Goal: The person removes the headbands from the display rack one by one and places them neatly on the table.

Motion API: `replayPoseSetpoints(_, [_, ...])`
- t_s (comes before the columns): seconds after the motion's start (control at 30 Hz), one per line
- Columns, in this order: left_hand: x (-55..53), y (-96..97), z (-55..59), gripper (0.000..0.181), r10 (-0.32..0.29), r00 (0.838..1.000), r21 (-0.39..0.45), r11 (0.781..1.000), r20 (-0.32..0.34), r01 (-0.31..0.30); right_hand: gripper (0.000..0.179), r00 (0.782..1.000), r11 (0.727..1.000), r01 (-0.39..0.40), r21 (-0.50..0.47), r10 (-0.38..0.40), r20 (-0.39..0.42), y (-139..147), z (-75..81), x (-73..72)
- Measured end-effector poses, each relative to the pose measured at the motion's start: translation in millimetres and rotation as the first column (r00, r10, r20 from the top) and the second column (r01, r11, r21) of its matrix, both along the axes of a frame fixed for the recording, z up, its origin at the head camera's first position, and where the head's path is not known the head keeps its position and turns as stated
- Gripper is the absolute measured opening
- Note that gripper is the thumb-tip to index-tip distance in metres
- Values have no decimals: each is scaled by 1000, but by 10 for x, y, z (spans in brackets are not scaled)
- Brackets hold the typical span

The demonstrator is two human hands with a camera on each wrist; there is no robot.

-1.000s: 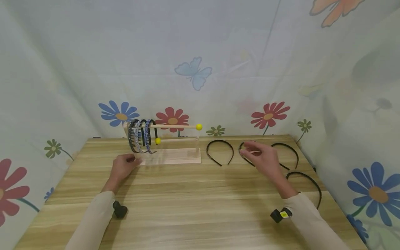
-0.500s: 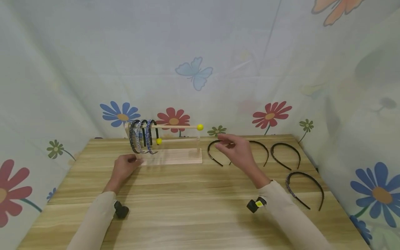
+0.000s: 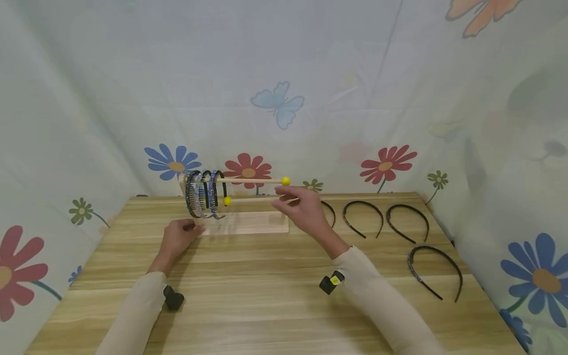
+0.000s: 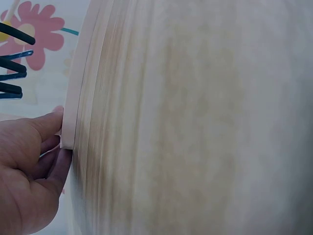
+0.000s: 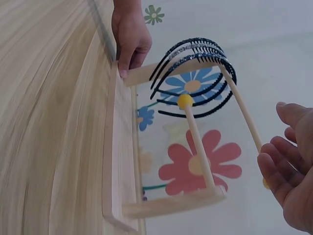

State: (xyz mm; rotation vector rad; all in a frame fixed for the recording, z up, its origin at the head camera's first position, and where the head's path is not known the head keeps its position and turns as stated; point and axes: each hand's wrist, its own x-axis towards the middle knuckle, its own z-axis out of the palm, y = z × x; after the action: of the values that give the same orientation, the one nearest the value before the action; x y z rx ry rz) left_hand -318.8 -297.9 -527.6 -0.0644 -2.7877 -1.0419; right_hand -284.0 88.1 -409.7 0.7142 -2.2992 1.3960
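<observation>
A person's left hand (image 3: 177,237) pinches the left end of a wooden stand (image 3: 253,223) on the table (image 3: 248,296); headbands (image 3: 211,193) hang on its upper rod (image 3: 253,181). The right hand (image 3: 305,209), well apart, has loosely parted fingers near the rod's yellow ball (image 3: 286,181).

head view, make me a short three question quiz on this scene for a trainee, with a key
1. Which hand grips the end of the wooden base?
2. True or false: both balls are blue.
3. How many headbands lie on the table, counting the one partly hidden?
a) two
b) four
c) seven

Key:
1. The left hand.
2. False; the balls are yellow.
3. b) four.
</observation>
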Motion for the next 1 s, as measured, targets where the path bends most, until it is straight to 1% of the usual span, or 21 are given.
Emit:
replayPoseSetpoints(0.2, [-9,1,-9,40,-2,1000,1,1000,-5,2,35,999,999,-45,-7,45,16,-296,4,-69])
replayPoseSetpoints(0.43, [-8,-6,-5,40,-2,1000,-5,1000,-2,2,36,991,996,-93,-8,94,94,-638,11,-91])
replayPoseSetpoints(0.57, [0,-5,2,38,-1,1000,-10,1000,-2,1,36,986,994,-113,-10,113,123,-809,8,-106])
replayPoseSetpoints(0.73, [-10,-6,-2,35,-2,1000,-21,1000,-15,2,39,979,993,-116,-26,119,166,-994,-19,-139])
replayPoseSetpoints(0.83, [-7,-9,-2,32,-5,1000,-14,1000,-22,5,39,974,992,-120,-47,127,187,-1087,-43,-166])
replayPoseSetpoints(1.0, [3,-4,4,28,-7,999,0,1000,-32,7,40,966,987,-148,-67,159,206,-1203,-84,-205])
